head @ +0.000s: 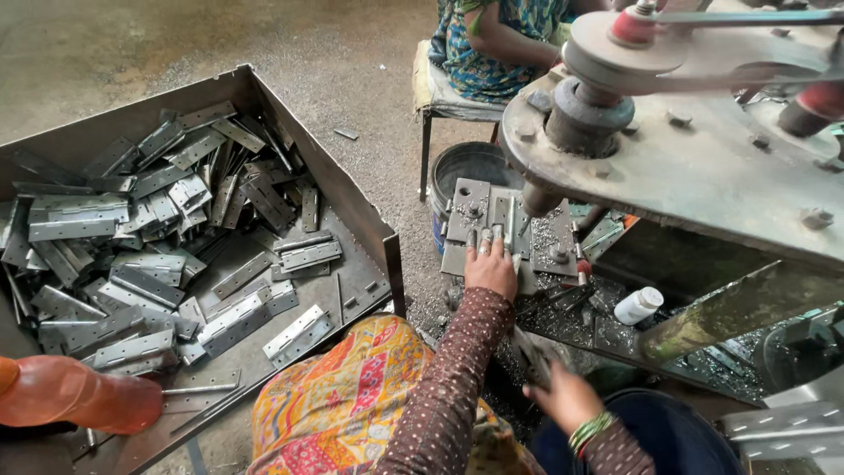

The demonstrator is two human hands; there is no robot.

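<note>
My left hand (491, 266) reaches forward and presses a metal hinge (503, 220) flat on the grey jig plate (462, 211) under the drill spindle (538, 199) of a drilling machine. A ring shows on one finger. My right hand (563, 394), with green bangles on the wrist, is low near my lap and grips a dark metal lever (533, 352). Metal shavings lie around the jig plate.
A large steel tray (360, 215) at left holds several loose hinges (149, 255) and pins. An orange plastic bottle (75, 394) lies at the lower left. A small white bottle (636, 305) sits on the machine bed. Another person (492, 44) sits on a stool behind, beside a bucket (466, 167).
</note>
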